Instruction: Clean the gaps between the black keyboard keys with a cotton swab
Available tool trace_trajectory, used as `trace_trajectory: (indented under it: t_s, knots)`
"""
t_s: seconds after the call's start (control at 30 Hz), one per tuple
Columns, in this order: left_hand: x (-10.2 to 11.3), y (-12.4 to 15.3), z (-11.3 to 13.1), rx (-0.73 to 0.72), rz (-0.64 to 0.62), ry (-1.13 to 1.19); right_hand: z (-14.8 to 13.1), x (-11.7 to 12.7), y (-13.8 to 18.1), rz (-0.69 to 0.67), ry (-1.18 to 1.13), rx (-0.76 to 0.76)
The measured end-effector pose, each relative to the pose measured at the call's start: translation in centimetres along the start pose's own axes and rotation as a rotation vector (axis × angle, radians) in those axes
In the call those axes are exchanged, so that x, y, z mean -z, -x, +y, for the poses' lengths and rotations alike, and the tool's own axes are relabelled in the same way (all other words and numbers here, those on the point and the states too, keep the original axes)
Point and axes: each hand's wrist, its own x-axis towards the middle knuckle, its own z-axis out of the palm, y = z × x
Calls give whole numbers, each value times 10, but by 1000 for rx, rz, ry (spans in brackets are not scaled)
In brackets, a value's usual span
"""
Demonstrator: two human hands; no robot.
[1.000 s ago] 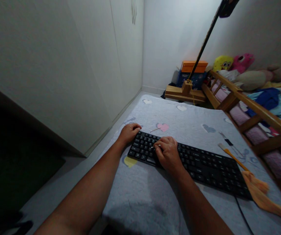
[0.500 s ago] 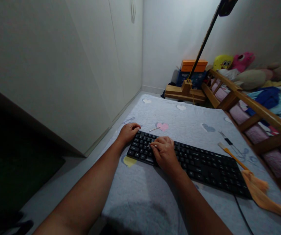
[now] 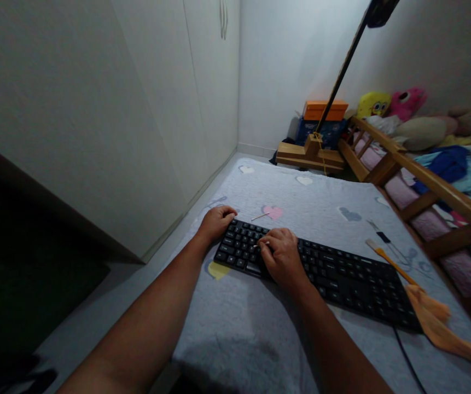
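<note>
A black keyboard (image 3: 342,279) lies at a slant on a cloth-covered table. At its far left corner, the fingers of my left hand (image 3: 217,220) are closed on the edge. My right hand (image 3: 282,254) is over the left-middle keys and pinches a cotton swab (image 3: 261,244), whose pale tip points left at the keys. Some keys are hidden beneath this hand. Just beyond the keyboard a second cotton swab (image 3: 260,216) rests on the cloth near a pink heart print.
Right of the keyboard lie a brush with a yellow handle (image 3: 395,261), a small tool with a black grip (image 3: 383,237) and an orange cloth (image 3: 436,323). A cable (image 3: 407,358) runs toward me. A white wardrobe (image 3: 157,109) borders the left; a wooden bed rail (image 3: 432,191) the right.
My right hand has slid a little to the right along the keys with the cotton swab. My left hand stays at the keyboard's corner.
</note>
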Motion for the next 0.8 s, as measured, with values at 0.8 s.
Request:
trace_trajectory:
  t_s: [0.8]
  knots:
    - [-2, -2, -5, 14, -10, 2, -7, 3, 15, 26, -20, 38]
